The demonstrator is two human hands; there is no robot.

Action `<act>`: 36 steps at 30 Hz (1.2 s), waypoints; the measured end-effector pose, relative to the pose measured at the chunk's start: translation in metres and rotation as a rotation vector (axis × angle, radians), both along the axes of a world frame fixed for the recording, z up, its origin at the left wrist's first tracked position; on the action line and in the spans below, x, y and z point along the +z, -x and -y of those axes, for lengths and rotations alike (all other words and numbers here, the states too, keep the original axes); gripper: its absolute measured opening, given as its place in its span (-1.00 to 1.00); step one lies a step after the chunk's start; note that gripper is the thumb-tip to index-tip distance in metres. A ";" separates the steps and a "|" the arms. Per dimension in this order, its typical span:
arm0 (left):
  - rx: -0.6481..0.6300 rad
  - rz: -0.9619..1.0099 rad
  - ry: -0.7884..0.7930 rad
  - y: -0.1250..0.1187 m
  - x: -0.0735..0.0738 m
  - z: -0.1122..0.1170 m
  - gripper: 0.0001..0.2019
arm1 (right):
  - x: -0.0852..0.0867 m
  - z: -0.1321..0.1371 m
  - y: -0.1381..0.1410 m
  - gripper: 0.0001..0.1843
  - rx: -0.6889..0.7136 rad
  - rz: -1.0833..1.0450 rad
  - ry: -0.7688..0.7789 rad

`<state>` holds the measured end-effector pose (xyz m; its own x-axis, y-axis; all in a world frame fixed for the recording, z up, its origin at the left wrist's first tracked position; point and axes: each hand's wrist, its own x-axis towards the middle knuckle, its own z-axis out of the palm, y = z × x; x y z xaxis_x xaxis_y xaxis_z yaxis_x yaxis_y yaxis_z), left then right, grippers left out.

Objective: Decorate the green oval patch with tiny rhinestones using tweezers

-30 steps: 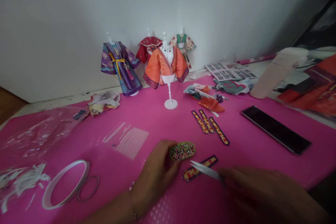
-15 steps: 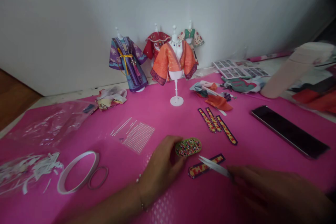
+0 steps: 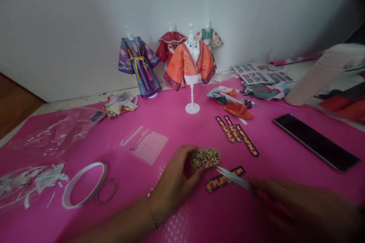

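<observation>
My left hand (image 3: pixel 173 186) rests on the pink mat (image 3: pixel 171 129), its fingertips touching a small oval patterned piece (image 3: pixel 205 158). My right hand (image 3: pixel 288 203) is blurred at the lower right and holds slim white scissors (image 3: pixel 235 178). Their tips lie over a dark-edged patterned strip (image 3: pixel 224 179) just below the oval. Three more such strips (image 3: pixel 236 139) lie side by side farther back.
A white mannequin stand in an orange robe (image 3: pixel 190 68) stands mid-mat, with three dressed figures (image 3: pixel 139 64) behind against the wall. A tape roll (image 3: pixel 84 183), rhinestone sheet (image 3: pixel 148 145), plastic bag (image 3: pixel 54 133), fabric scraps (image 3: pixel 230 102), phone (image 3: pixel 315 140) and pink cylinder (image 3: pixel 316 76) surround the hands.
The view has shifted a little, so everything sits slightly right and higher. Both hands stay by the oval piece and strip; the scissors' tips have crept a little along the strip.
</observation>
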<state>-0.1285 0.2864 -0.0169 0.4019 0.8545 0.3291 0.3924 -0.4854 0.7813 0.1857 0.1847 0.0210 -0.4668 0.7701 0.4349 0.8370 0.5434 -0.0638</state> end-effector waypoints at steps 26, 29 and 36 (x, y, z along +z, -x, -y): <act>-0.166 0.078 -0.243 -0.009 0.013 0.015 -0.66 | -0.018 0.013 -0.009 -0.62 -0.039 0.034 0.070; -0.183 0.072 -0.237 -0.008 0.012 0.016 -0.64 | -0.012 0.008 -0.006 -0.63 -0.015 0.044 0.063; -0.194 0.096 -0.216 -0.007 0.009 0.018 -0.57 | -0.012 0.008 -0.004 -0.61 -0.007 0.032 0.053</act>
